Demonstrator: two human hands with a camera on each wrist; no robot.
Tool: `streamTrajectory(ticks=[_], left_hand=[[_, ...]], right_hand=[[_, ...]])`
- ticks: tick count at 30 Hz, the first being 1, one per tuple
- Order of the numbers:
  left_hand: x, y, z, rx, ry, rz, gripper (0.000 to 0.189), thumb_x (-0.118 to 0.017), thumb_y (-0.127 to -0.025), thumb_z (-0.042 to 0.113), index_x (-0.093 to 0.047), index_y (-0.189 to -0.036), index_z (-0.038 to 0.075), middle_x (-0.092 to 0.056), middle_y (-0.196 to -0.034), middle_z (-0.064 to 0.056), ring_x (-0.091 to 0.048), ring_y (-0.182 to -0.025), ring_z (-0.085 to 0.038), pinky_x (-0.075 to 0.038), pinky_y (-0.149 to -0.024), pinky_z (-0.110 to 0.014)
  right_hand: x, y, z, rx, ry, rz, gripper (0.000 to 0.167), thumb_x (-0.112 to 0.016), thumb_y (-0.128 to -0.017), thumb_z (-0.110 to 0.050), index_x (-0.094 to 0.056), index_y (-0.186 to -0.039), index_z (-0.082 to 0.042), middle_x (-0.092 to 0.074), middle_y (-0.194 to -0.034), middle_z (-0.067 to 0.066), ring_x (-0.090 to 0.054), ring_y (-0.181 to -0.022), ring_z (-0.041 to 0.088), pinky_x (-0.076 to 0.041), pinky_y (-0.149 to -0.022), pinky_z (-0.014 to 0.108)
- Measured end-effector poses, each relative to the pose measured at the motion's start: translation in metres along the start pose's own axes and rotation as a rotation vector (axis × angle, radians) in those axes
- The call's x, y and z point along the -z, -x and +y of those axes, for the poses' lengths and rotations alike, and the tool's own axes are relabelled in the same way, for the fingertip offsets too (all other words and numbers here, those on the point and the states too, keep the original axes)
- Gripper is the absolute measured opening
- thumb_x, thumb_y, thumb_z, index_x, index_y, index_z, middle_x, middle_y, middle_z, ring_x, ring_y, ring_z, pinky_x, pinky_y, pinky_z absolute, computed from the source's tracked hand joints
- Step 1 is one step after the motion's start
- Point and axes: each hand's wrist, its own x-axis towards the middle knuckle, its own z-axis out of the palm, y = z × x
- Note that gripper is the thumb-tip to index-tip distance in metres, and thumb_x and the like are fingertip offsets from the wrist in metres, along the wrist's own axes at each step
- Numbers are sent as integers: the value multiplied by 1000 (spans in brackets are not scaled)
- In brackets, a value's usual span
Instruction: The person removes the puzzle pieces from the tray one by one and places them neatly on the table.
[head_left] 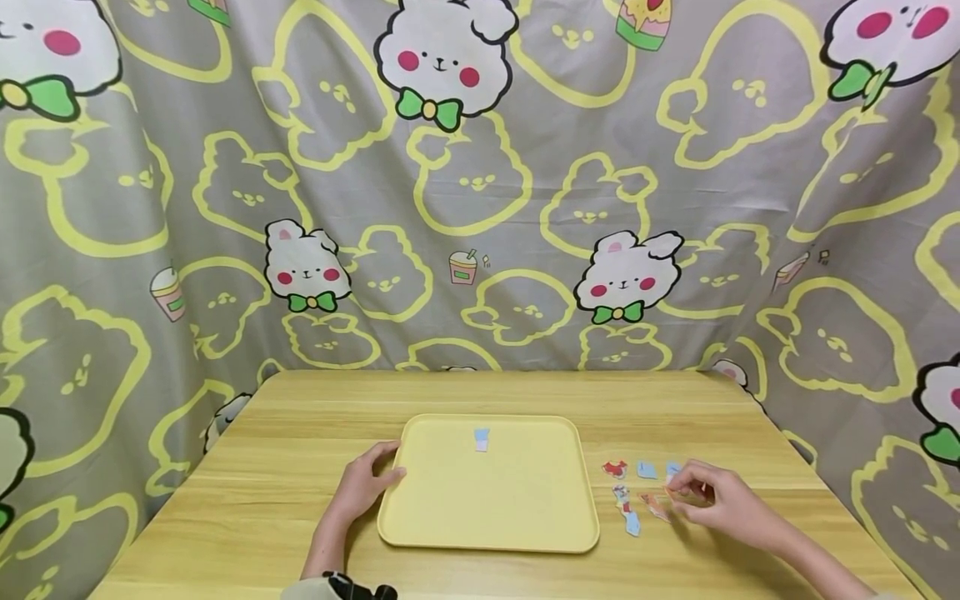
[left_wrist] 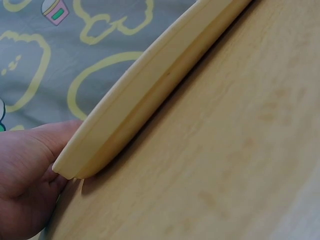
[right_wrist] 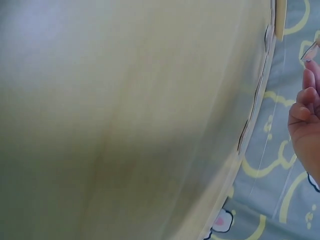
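Observation:
A yellow tray (head_left: 487, 500) lies on the wooden table, and my left hand (head_left: 367, 479) grips its left rim with the thumb over the edge. In the left wrist view that hand (left_wrist: 27, 175) is at the tray's end (left_wrist: 135, 95). Right of the tray, my right hand (head_left: 716, 504) pinches a small thin cut-out piece (right_wrist: 310, 52) between thumb and fingertips, above the table. Around it lie a red piece (head_left: 615, 469), a blue piece (head_left: 647, 470), an orange-red piece (head_left: 654, 506) and several others. One blue and white piece (head_left: 482, 440) lies on the tray near its far rim.
A grey curtain (head_left: 480, 325) with yellow outlines and white rabbit faces hangs behind and on both sides of the wooden table (head_left: 240, 500). A black strap (head_left: 352, 587) sits on the left wrist.

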Motion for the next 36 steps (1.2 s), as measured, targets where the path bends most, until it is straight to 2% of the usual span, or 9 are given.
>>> streamTrajectory(ticks=[7,14,18,21,29,36], left_hand=[[0,-1,-1,2,-2,1,49,-71,-90,24,-58,-135,10,-56,-141,-19,-45,-136,-42,-36,-113,-58],[-1,0,-1,5,2,0,49,-71,-90,24,-58,-135,10,-56,-140,-19,-45,-136,-42,-36,-113,-57],[-1,-1,-2,-1,-5,1,49,-71,-90,24,-58,-135,10,-57,-140,-18,-46,-135,-42,-36,-113,-57],[-1,-1,-2,-2,3,0,49,-71,-90,24,-58,-135,10,-57,-140,-19,-45,-136,-42,-36,-114,-57],[0,-1,-1,1,26,-11,49,-71,-91,24,-57,-135,10,-55,-142,-19,-43,-138,-42,-35,-114,-58],[0,-2,-1,-3,23,-7,48,-71,-90,23,-58,-135,10,-56,-141,-19,-44,-137,-42,-36,-114,-57]], right_hand=[[4,5,6,-28,45,25,21,-77,-78,0,-67,-91,-14,-51,-74,-10,-42,-62,-2,-38,-48,18],[6,6,10,9,84,22,24,-77,-77,2,-64,-89,-15,-51,-74,-8,-42,-62,0,-36,-49,16],[7,6,14,58,116,-2,28,-78,-76,3,-63,-88,-17,-53,-76,-8,-44,-63,3,-36,-50,14],[8,6,17,63,119,-41,28,-78,-76,3,-63,-88,-17,-56,-79,-7,-45,-64,4,-38,-51,15],[8,5,20,76,175,-110,23,-77,-79,-1,-62,-85,-17,-58,-82,-10,-46,-69,-4,-42,-53,16],[6,8,23,73,227,-151,20,-77,-81,-7,-62,-86,-19,-61,-83,-7,-47,-74,-8,-44,-56,17]])
